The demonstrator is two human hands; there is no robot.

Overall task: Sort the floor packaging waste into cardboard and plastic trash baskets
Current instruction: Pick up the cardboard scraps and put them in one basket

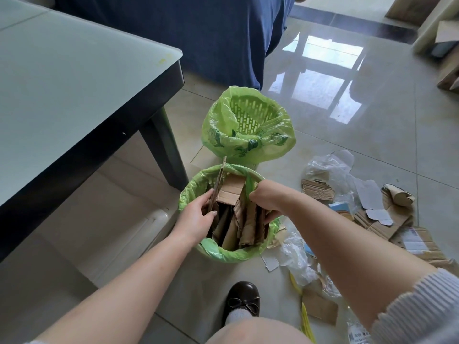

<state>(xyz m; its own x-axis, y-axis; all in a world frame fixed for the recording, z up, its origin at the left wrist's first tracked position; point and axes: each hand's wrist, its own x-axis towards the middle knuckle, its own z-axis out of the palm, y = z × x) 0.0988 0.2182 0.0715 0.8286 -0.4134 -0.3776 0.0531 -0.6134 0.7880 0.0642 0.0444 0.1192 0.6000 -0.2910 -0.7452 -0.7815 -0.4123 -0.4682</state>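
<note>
Two green baskets lined with green bags stand on the tiled floor. The near basket holds several upright brown cardboard pieces. My left hand grips a cardboard strip at the basket's left side. My right hand is closed on cardboard pieces at its right side, pressing down into the basket. The far basket shows only its slotted wall and liner. Loose waste lies on the floor to the right: clear plastic film, torn cardboard and white paper pieces.
A glass-topped table with dark legs stands left of the baskets. A blue-draped piece of furniture sits behind them. My brown shoe is on the floor below the near basket. Yellow strips and flattened boxes lie at right.
</note>
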